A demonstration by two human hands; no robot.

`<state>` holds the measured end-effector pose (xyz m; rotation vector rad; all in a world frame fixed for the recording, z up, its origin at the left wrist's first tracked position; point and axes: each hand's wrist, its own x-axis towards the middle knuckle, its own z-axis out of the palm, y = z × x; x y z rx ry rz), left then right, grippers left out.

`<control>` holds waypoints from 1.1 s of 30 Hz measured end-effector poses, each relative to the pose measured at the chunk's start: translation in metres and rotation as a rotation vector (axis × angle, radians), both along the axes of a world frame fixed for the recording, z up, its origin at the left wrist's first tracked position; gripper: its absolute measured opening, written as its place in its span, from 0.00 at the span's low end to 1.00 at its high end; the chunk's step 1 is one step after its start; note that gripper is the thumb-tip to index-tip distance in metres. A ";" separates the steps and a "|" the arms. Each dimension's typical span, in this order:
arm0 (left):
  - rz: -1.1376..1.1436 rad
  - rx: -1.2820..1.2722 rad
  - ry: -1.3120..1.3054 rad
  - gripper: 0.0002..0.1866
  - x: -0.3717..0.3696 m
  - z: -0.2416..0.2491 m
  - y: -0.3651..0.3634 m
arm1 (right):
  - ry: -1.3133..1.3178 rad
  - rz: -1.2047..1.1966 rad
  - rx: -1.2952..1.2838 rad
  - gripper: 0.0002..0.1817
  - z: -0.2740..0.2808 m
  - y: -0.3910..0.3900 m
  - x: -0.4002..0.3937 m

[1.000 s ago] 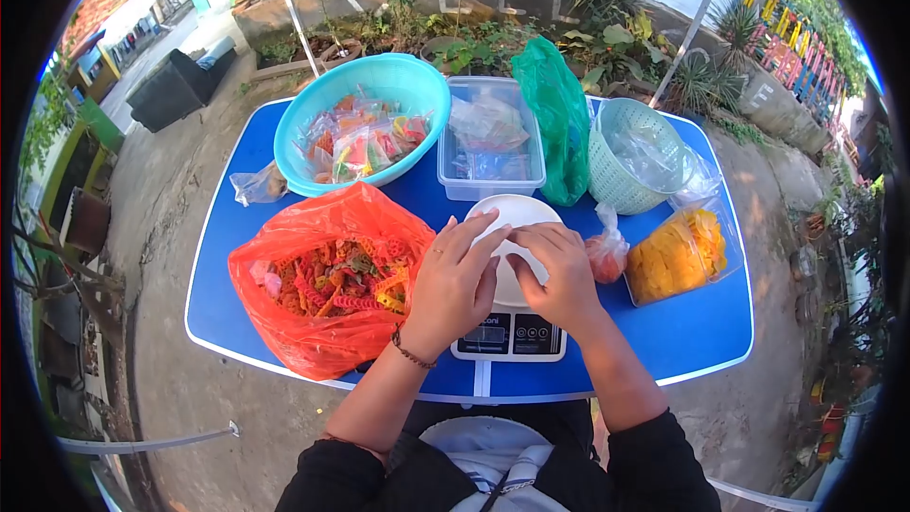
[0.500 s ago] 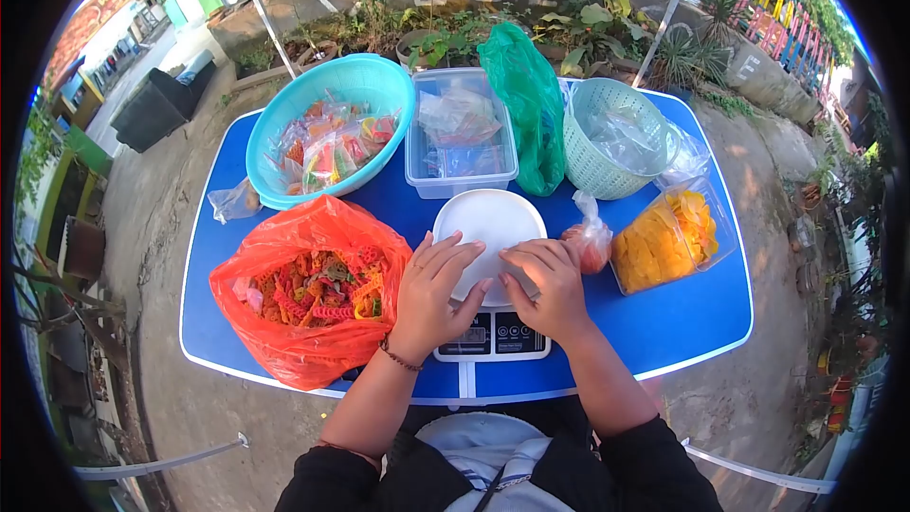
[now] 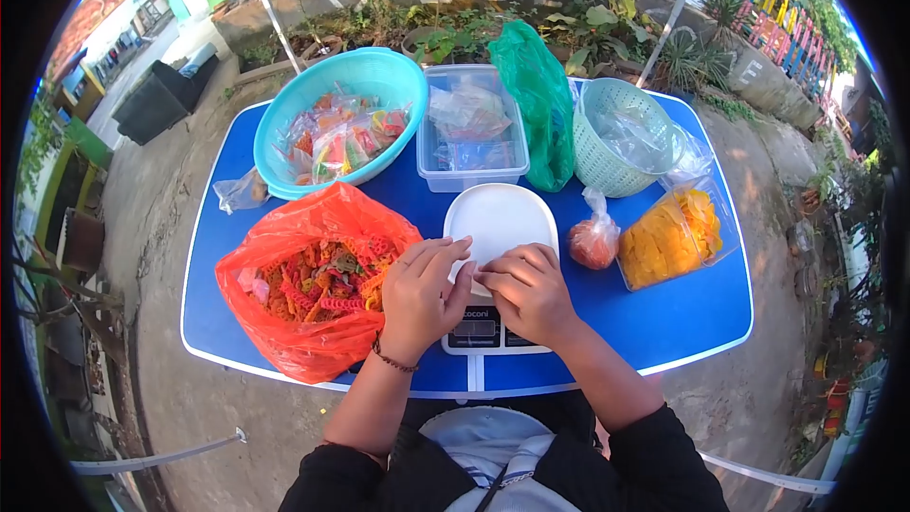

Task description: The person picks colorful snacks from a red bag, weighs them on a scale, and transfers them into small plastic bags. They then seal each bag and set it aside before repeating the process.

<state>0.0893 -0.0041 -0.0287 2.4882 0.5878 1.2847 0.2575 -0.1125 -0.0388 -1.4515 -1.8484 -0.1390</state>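
My left hand point(image 3: 423, 286) hovers over the front left of a white kitchen scale point(image 3: 502, 218), its fingers bent, with a gap between thumb and fingertips. Opposite it, my right hand point(image 3: 529, 292) has its fingers curled together, their tips close to the left thumb. Whether anything small is pinched there is hidden. Between my wrists shows the scale's dark display point(image 3: 474, 329). Just left of my left hand, a red plastic bag point(image 3: 284, 346) stands wide open, full of orange, red and green curly crackers point(image 3: 327, 284).
Behind stand a turquoise basin point(image 3: 403, 95) of packed snacks, a clear plastic box point(image 3: 474, 180), a green plastic bag point(image 3: 540, 114) and a pale green basket point(image 3: 607, 166). To the right are a tied bag of reddish contents point(image 3: 594, 245) and a tub of yellow chips point(image 3: 659, 242).
My hands have drawn closer together, and the right fingers have curled in. The view has shifted a little, so the table's things appear slightly more to the right.
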 end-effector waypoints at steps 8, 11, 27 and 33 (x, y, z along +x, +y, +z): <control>0.353 0.024 -0.043 0.12 -0.089 0.014 0.007 | 0.056 0.246 0.069 0.11 0.027 0.039 -0.046; 0.482 -0.020 0.019 0.14 -0.120 0.013 0.011 | 0.030 0.359 0.012 0.13 0.030 0.058 -0.071; 0.485 -0.397 0.350 0.41 -0.177 0.024 -0.021 | 0.013 0.443 -0.410 0.20 0.030 0.107 -0.107; 0.529 -0.326 0.230 0.30 -0.176 0.009 -0.015 | -0.009 0.478 -0.402 0.19 0.009 0.112 -0.129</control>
